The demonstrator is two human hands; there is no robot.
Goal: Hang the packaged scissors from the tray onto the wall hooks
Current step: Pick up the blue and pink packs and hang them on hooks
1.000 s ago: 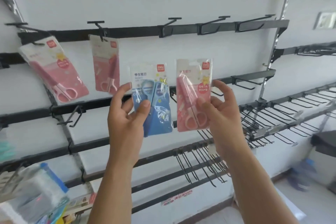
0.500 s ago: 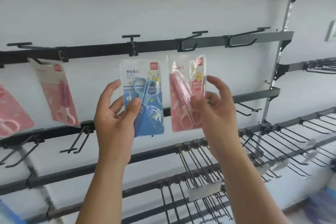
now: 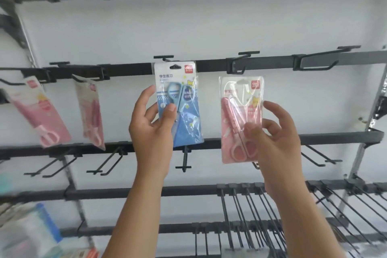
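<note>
My left hand [image 3: 151, 132] grips a blue scissors pack [image 3: 180, 107] by its lower left side. The pack's hang hole sits right at a black wall hook [image 3: 163, 57] on the middle rail. My right hand [image 3: 272, 138] holds a pink scissors pack [image 3: 238, 115] by its lower half, a little below and left of an empty hook [image 3: 244, 56]. Two pink scissors packs [image 3: 39, 115] [image 3: 92, 111] hang from hooks at the left.
Dark rails with empty hooks [image 3: 326, 56] cross the white wall [image 3: 209, 23] above, right and below. Dense long pegs [image 3: 261, 216] fill the lower right. Blurred packaged goods [image 3: 27, 232] sit at the lower left. A metal upright [image 3: 368, 142] runs down the right side.
Both hands have risen toward the middle rail and spread apart. The blue pack's top has reached the hook. The view has swung left and up.
</note>
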